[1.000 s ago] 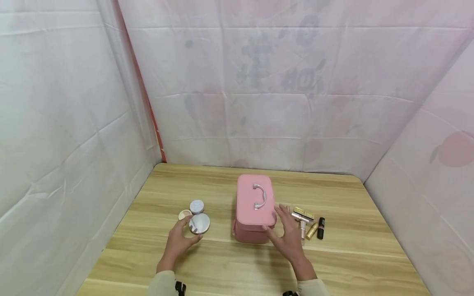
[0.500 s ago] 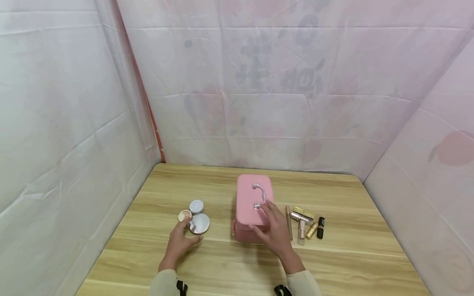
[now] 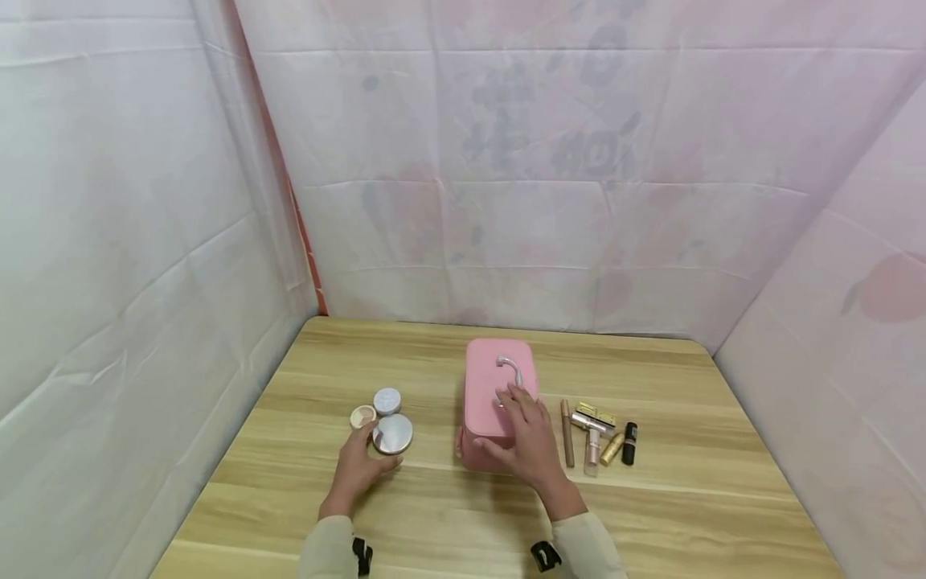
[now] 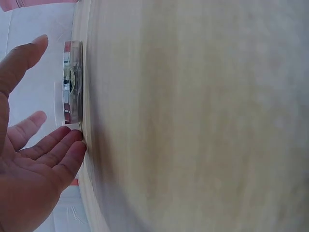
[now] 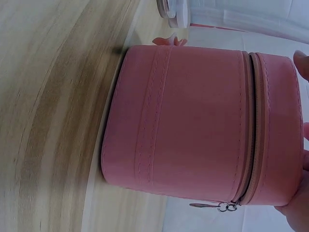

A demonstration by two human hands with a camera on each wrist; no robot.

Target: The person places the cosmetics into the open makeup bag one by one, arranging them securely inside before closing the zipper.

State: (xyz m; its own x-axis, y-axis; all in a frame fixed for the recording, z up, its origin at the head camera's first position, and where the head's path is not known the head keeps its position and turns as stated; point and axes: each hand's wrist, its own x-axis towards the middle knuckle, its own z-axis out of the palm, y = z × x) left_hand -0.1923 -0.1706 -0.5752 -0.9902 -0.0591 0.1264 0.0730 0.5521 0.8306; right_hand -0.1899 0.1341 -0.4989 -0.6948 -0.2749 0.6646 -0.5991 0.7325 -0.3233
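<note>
In the head view my left hand [image 3: 358,468] lies on the table beside a round silver-lidded compact [image 3: 393,434], thumb and fingers spread around its near side. The left wrist view shows fairly straight fingertips close to the edge of this compact [image 4: 72,89]; firm contact cannot be told. A pink vanity case [image 3: 483,376] stands upright at the centre, its silver handle [image 3: 509,364] partly hidden. My right hand [image 3: 531,442] lies over the lid's near right part, fingers spread near the handle. Seen from the right wrist, the case's zipper [image 5: 252,125] runs below the lid, with a dark slit along it.
A small white-lidded round container [image 3: 387,400] and a round palette with beige pans [image 3: 363,416] sit beside the compact. Right of the case lie a brown pencil-like stick [image 3: 567,434], a gold tube [image 3: 612,449], a black tube [image 3: 629,444] and other cosmetics. Fabric walls surround the wooden table [image 3: 687,498].
My right hand has moved left from the case's right side onto its lid, uncovering the brown stick. The left hand stays by the compact, almost unmoved.
</note>
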